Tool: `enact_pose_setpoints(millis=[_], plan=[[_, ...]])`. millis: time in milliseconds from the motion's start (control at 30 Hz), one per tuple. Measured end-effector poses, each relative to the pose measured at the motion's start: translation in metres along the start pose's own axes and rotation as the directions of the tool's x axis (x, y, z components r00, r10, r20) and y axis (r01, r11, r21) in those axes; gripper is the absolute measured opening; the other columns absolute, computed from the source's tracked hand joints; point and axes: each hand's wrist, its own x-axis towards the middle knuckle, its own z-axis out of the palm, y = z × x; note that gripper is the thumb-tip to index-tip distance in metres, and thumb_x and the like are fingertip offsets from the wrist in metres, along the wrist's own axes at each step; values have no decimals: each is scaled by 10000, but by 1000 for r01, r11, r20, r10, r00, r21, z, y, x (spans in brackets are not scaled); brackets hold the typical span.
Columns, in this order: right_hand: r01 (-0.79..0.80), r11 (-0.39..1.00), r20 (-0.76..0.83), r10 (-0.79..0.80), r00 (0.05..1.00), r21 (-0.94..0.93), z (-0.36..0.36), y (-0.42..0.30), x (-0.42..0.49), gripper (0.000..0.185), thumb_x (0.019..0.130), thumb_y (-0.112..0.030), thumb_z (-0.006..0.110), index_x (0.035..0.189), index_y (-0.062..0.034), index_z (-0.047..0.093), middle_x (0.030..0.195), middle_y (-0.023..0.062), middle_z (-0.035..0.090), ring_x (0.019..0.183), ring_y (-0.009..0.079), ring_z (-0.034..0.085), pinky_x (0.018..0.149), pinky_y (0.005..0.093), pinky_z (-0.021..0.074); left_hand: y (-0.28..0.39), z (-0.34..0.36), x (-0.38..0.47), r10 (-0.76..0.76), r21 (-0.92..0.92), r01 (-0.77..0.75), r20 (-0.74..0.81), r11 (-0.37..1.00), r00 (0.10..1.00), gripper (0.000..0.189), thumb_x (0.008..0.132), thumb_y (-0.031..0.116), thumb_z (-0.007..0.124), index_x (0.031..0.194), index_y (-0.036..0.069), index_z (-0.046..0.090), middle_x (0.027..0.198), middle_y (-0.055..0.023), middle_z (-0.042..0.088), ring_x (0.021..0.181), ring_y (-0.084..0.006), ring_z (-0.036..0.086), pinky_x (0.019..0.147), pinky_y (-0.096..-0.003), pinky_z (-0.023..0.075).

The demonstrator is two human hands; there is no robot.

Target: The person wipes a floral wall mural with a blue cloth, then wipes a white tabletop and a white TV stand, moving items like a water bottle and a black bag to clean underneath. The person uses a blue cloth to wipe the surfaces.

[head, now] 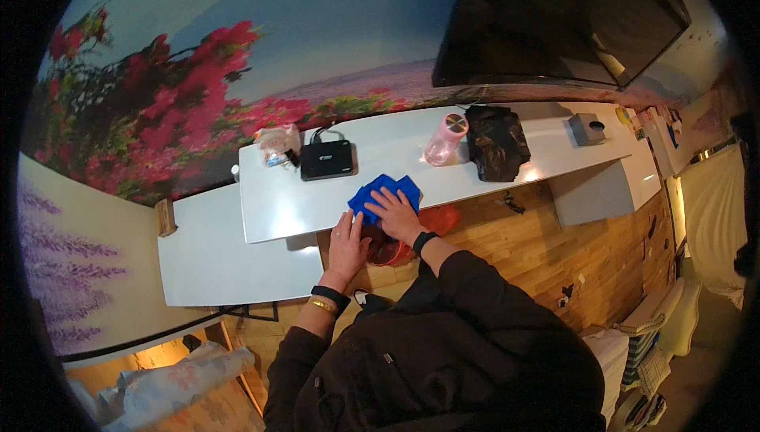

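A blue cloth (380, 190) lies bunched at the front edge of the white upper shelf top (392, 165). My right hand (396, 213) rests flat on the cloth with its fingers spread. At the cloth's lower left corner is my left hand (347, 248), its fingers extended by the shelf edge; whether the fingertips touch the cloth is hard to tell. Both wrists wear black bands, and the left one also has a gold bracelet. Below the edge, partly hidden by my hands, stands a red bin (386, 252) on the wooden floor.
A black box with cables (326, 159) and a plastic bag (279, 144) sit to the left. A pink bottle (445, 140), a black plastic bag (496, 144) and a grey tissue box (586, 129) stand rightward. A television (558, 22) hangs above; a lower white surface (231, 260) extends left.
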Motion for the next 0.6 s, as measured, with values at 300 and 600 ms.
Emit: enact_pose_setpoints(millis=[300, 600], plan=[[127, 986, 64, -134, 989, 105, -21, 127, -68, 567, 896, -291, 656, 1445, -310, 513, 1608, -24, 374, 1527, 206, 241, 1231, 533, 158, 105, 82, 156, -83, -329, 42, -111, 943, 990, 1020, 774, 248, 834, 1541, -59, 236, 1552, -314, 332, 1413, -467, 367, 1160, -494, 336], [49, 992, 183, -70, 981, 116, -77, 210, -94, 619, 855, -180, 654, 1449, -313, 540, 1599, 23, 385, 1507, 260, 282, 1228, 552, 165, 146, 130, 230, -392, -522, 243, -195, 818, 899, 1213, 697, 188, 911, 1606, 37, 122, 1622, -225, 248, 1471, -394, 305, 1181, -467, 324]])
